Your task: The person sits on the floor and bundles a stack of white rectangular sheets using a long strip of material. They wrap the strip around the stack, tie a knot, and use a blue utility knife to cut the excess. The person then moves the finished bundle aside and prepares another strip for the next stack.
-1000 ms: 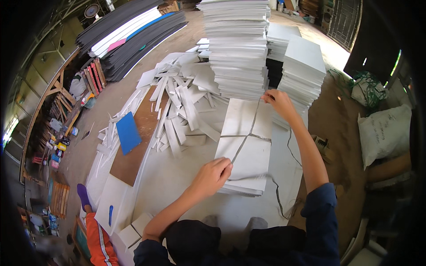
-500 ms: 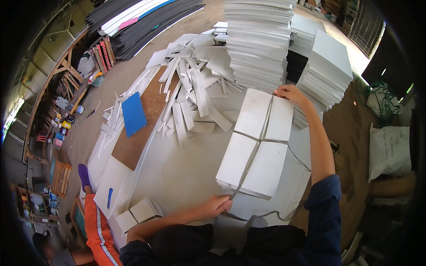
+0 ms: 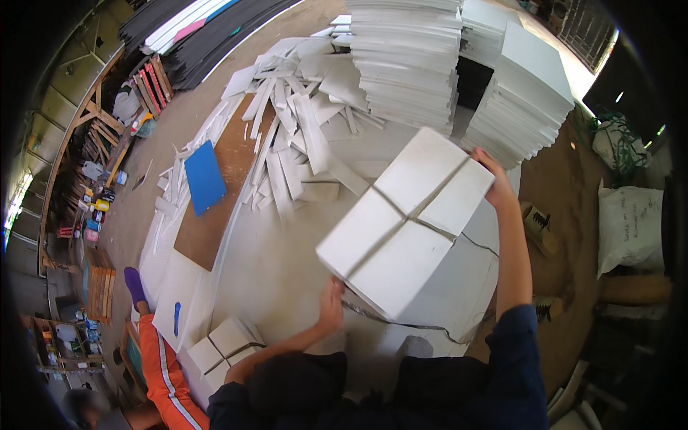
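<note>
Both grips clamp the tied bundle of white boards: left hand at the near corner, right hand opposite. Looks light, stiff, crumbly; edges hold best.

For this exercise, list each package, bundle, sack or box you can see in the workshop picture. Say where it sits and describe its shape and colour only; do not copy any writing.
Tied bundle of white boards: lifted between left hand and right hand, square, crossed by string.
Second tied white bundle: lower left on the floor, smaller.
White sack: right edge, bulging, with dark print.
Small cardboard box: right of the forearm, brown.
</note>
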The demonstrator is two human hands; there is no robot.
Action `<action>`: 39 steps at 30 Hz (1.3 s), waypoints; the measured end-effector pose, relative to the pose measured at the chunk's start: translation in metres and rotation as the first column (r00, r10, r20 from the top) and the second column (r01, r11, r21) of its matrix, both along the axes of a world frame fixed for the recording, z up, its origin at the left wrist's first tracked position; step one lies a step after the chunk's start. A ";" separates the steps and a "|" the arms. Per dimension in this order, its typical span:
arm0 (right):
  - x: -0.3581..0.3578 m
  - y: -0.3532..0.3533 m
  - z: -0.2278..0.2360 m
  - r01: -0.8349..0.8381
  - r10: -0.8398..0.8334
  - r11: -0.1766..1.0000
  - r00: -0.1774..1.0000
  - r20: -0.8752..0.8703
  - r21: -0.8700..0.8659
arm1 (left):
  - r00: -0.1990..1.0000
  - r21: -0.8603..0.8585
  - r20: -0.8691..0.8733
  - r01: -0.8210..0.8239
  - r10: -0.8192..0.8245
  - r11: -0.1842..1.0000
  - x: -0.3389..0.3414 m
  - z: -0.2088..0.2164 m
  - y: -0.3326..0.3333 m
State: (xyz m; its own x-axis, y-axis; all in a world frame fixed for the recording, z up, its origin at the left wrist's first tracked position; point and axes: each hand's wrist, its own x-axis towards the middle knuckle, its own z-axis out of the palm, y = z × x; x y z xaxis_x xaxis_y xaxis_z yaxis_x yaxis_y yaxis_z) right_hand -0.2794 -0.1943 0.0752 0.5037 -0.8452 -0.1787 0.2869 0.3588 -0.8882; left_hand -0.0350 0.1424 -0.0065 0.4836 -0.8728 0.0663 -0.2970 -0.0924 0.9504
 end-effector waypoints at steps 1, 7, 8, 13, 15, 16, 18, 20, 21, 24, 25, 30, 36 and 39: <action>-0.002 0.024 0.007 0.140 -0.141 0.990 0.990 0.023 0.010 | 0.999 -0.054 -0.018 -0.052 0.051 0.997 0.009 -0.001 -0.016; -0.033 0.145 0.002 0.482 -0.477 0.876 0.871 0.116 -0.024 | 0.984 -0.187 -0.175 0.012 -0.045 0.982 0.089 -0.014 -0.116; -0.040 0.153 0.000 0.503 -0.497 0.863 0.862 0.097 -0.048 | 0.966 -0.166 -0.220 0.099 -0.135 0.981 0.091 -0.001 -0.127; -0.044 0.148 0.020 0.463 -0.636 0.715 0.742 -0.211 -0.524 | 0.720 -0.291 -0.639 0.102 -0.273 0.951 0.125 0.035 -0.116; -0.046 0.143 0.036 0.470 -0.652 0.710 0.720 -0.238 -0.524 | 0.382 -0.381 -0.832 0.132 -0.402 0.915 0.126 0.072 -0.111; -0.052 0.139 0.046 0.471 -0.669 0.710 0.683 -0.294 -0.524 | 0.415 -0.293 -0.834 0.226 -0.364 0.929 0.127 0.096 -0.110; -0.062 0.128 0.054 0.437 -0.672 0.700 0.671 -0.313 -0.566 | 0.476 -0.212 -0.828 0.222 -0.295 0.952 0.136 0.118 -0.105; -0.080 0.123 0.062 0.462 -0.620 0.744 0.747 -0.240 -0.483 | 0.563 -0.160 -0.797 0.154 -0.219 0.975 0.132 0.131 -0.106; -0.081 0.123 0.067 0.469 -0.587 0.771 0.785 -0.197 -0.432 | 0.621 -0.147 -0.766 0.083 -0.166 0.986 0.126 0.137 -0.104; -0.022 0.131 0.103 0.693 -0.685 0.721 0.714 0.144 -0.003 | 0.690 -0.138 -0.717 -0.010 -0.093 0.990 0.114 0.137 -0.105; -0.018 0.128 0.105 0.678 -0.676 0.730 0.702 0.224 0.081 | 0.696 -0.143 -0.712 -0.012 -0.094 0.990 0.111 0.135 -0.107; -0.060 0.084 0.064 0.387 -0.359 0.922 0.836 0.414 0.019 | 0.645 -0.166 -0.764 -0.161 -0.023 0.973 0.113 0.131 -0.108; -0.075 0.080 0.006 0.485 -0.486 0.871 0.832 0.267 0.075 | 0.630 -0.102 -0.776 -0.174 0.031 0.979 0.106 0.090 -0.099; -0.055 0.106 -0.002 0.560 -0.563 0.826 0.819 0.110 0.060 | 0.577 0.020 -0.800 -0.247 0.163 0.969 0.095 0.066 -0.087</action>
State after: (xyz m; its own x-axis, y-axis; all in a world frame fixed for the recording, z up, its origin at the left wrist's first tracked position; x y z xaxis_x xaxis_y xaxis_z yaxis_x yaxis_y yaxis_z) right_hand -0.3341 -0.0886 0.0734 -0.0383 -0.9843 -0.1725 0.5468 0.1239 -0.8280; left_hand 0.0601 0.0558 0.0599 0.5462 -0.7542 -0.3645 0.5911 0.0388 0.8056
